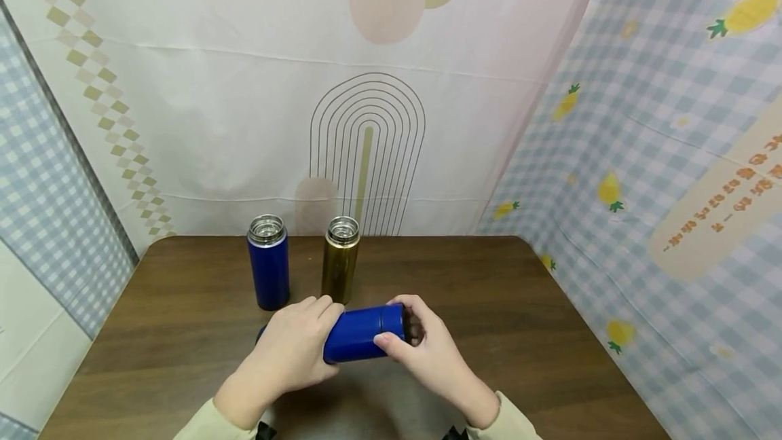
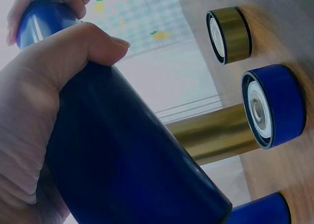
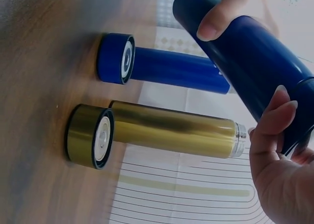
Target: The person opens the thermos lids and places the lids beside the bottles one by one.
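Observation:
Above the table, my left hand (image 1: 296, 345) grips the body of a blue thermos (image 1: 354, 335) that lies nearly sideways in the head view. My right hand (image 1: 436, 355) holds its blue lid (image 1: 392, 320) at the right end, thumb and fingers on opposite sides. A thin seam shows between lid and body. Behind them stand a second blue thermos (image 1: 269, 270) and a gold thermos (image 1: 339, 263), both upright with bare metal mouths. In the wrist views a blue lid (image 3: 110, 58) and a gold lid (image 3: 86, 136) sit on the table with their inner sides up.
The brown wooden table (image 1: 476, 290) ends at a patterned white cloth (image 1: 244, 121) behind the bottles. A blue checked cloth (image 1: 611, 121) hangs along the right side, and another checked cloth (image 1: 36, 155) hangs at the left.

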The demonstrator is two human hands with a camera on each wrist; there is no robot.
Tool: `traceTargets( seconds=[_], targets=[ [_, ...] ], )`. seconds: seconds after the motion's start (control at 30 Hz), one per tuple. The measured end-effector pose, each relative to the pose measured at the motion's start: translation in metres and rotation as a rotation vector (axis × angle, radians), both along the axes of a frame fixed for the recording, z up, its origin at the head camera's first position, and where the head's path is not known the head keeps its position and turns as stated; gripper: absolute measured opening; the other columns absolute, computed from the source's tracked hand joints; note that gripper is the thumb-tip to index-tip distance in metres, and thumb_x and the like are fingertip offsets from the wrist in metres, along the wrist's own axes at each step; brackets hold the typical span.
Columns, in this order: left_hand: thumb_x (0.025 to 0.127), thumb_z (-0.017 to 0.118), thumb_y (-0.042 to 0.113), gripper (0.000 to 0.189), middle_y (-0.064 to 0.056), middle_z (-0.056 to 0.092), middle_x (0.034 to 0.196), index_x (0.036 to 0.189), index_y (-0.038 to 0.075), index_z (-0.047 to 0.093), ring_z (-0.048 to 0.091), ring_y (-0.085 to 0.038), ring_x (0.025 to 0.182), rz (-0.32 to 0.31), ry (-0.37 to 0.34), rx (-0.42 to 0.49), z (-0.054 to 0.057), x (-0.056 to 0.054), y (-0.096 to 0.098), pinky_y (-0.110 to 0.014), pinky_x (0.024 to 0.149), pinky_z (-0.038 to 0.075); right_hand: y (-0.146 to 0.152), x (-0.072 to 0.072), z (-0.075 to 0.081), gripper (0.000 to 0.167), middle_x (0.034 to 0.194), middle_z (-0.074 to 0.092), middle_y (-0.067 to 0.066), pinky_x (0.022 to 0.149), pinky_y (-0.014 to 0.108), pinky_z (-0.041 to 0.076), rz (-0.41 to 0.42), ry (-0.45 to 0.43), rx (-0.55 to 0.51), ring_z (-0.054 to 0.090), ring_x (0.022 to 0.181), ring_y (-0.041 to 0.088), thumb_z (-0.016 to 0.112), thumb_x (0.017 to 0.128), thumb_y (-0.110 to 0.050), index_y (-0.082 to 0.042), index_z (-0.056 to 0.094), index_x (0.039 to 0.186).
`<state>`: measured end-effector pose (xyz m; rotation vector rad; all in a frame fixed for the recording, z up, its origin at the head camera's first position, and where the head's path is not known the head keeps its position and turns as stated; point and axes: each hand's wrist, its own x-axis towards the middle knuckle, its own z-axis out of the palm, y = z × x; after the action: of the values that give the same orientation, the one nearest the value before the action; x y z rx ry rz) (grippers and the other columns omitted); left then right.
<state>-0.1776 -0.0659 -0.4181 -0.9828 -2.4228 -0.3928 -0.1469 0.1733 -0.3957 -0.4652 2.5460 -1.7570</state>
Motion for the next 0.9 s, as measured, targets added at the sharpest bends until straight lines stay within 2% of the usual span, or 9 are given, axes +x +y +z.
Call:
traceTargets(
  seconds=[0.07, 0.2, 0.37, 0.67, 0.9],
  targets=[
    [0.049, 0.086, 0.047, 0.071, 0.001, 0.059, 0.091, 0.107, 0.012, 0.063, 0.055, -0.016, 0.076, 0.0, -0.005, -0.003, 0.0, 0.0, -0.001, -0.035, 0.067, 0.052, -0.002, 0.004, 0.007, 0.041, 0.099, 0.06, 0.01, 0.059, 0.035, 0.057, 0.009, -0.008, -0.007, 0.064, 0.077, 0.022, 0.075, 0.085, -0.021, -0.019, 0.054, 0.12],
    [0.047, 0.087, 0.046, 0.072, 0.002, 0.058, 0.09, 0.106, 0.013, 0.063, 0.055, -0.016, 0.076, -0.002, -0.014, 0.001, -0.003, 0.0, -0.002, -0.035, 0.066, 0.051, -0.004, 0.005, 0.009, 0.042, 0.098, 0.06, 0.01, 0.059, 0.036, 0.057, 0.019, -0.011, -0.008, 0.064, 0.075, 0.022, 0.075, 0.085, -0.016, -0.014, 0.054, 0.121],
    [0.048, 0.086, 0.047, 0.071, 0.003, 0.059, 0.09, 0.106, 0.014, 0.063, 0.055, -0.015, 0.076, -0.002, -0.024, 0.001, -0.003, 0.0, -0.002, -0.034, 0.066, 0.051, 0.001, -0.002, -0.006, 0.041, 0.098, 0.06, 0.01, 0.057, 0.036, 0.056, 0.038, 0.027, -0.009, 0.065, 0.074, 0.022, 0.075, 0.085, -0.022, -0.021, 0.054, 0.121],
    [0.045, 0.086, 0.047, 0.07, 0.006, 0.058, 0.09, 0.104, 0.016, 0.063, 0.055, -0.013, 0.076, -0.009, -0.037, 0.013, -0.006, 0.0, -0.002, -0.034, 0.064, 0.051, 0.002, -0.002, -0.008, 0.044, 0.098, 0.061, 0.007, 0.059, 0.035, 0.056, 0.025, 0.055, 0.033, 0.065, 0.076, 0.021, 0.077, 0.083, -0.028, -0.021, 0.055, 0.121],
    [0.049, 0.085, 0.043, 0.066, 0.007, 0.059, 0.092, 0.106, 0.017, 0.063, 0.055, -0.012, 0.079, -0.027, -0.127, 0.022, -0.007, 0.001, -0.004, -0.034, 0.068, 0.051, 0.003, -0.003, -0.009, 0.044, 0.098, 0.062, 0.003, 0.062, 0.033, 0.056, 0.069, 0.151, 0.085, 0.063, 0.075, 0.017, 0.078, 0.082, -0.027, -0.025, 0.056, 0.12]
  ],
)
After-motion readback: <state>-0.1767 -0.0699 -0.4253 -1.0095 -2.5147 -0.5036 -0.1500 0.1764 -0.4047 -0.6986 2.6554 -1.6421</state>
